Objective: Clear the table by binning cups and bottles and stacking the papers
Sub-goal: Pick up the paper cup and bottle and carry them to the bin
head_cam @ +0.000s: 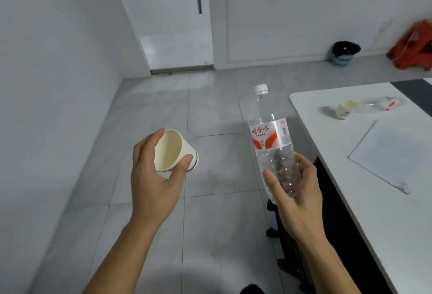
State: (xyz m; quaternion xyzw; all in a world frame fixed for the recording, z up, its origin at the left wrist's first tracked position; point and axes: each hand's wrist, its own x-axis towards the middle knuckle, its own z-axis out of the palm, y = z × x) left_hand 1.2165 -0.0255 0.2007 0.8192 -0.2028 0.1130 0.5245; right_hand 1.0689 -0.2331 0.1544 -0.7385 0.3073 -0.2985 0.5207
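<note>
My left hand (pixel 154 176) grips a white paper cup (pixel 174 151), tilted on its side with its mouth facing me, over the grey tiled floor. My right hand (pixel 294 197) holds the base of a clear plastic bottle (pixel 271 134) with a red-and-white label and a white cap, pointing up and away. On the white table (pixel 350 200) at the right stand another paper cup (pixel 346 109), a clear bottle (pixel 378 104) lying on its side beside it, and a sheet of paper (pixel 395 153). A small bin (pixel 343 56) with a black liner stands by the far wall.
A closed white door (pixel 173 24) is straight ahead. A red stool (pixel 413 48) sits at the far right by the wall. Dark chair parts (pixel 287 235) show under the table's left edge. Open tiled floor lies between me and the bin.
</note>
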